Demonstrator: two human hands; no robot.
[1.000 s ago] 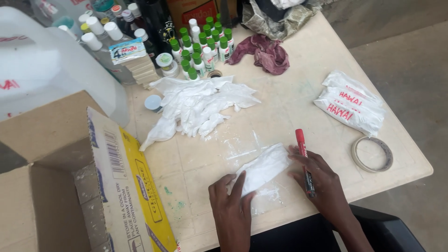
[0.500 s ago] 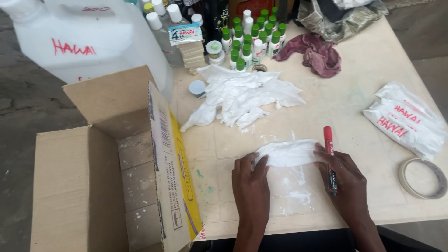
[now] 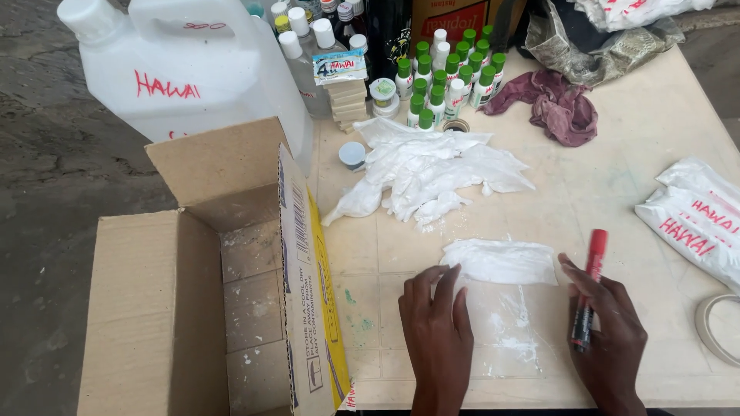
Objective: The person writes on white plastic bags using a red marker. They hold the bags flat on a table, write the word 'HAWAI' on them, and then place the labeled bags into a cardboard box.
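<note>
A clear plastic bag partly filled with white powder [image 3: 501, 266] lies flat on the table near the front edge. My left hand [image 3: 436, 331] presses flat on the bag's left lower part with fingers spread. My right hand [image 3: 609, 339] rests at the bag's right edge and holds a red marker [image 3: 590, 281] that points away from me. A heap of similar white powder bags [image 3: 432, 173] lies just beyond.
An open cardboard box [image 3: 216, 293] stands at the table's left edge. A large white jug [image 3: 193, 77], several green-capped bottles [image 3: 447, 77], a maroon cloth [image 3: 559, 108], labelled white packets [image 3: 694, 219] and a tape roll [image 3: 721, 327] surround the work spot.
The view has shifted left, showing more of the open box. My hands have flattened the powder bag, so the powder now sits at its far end.
</note>
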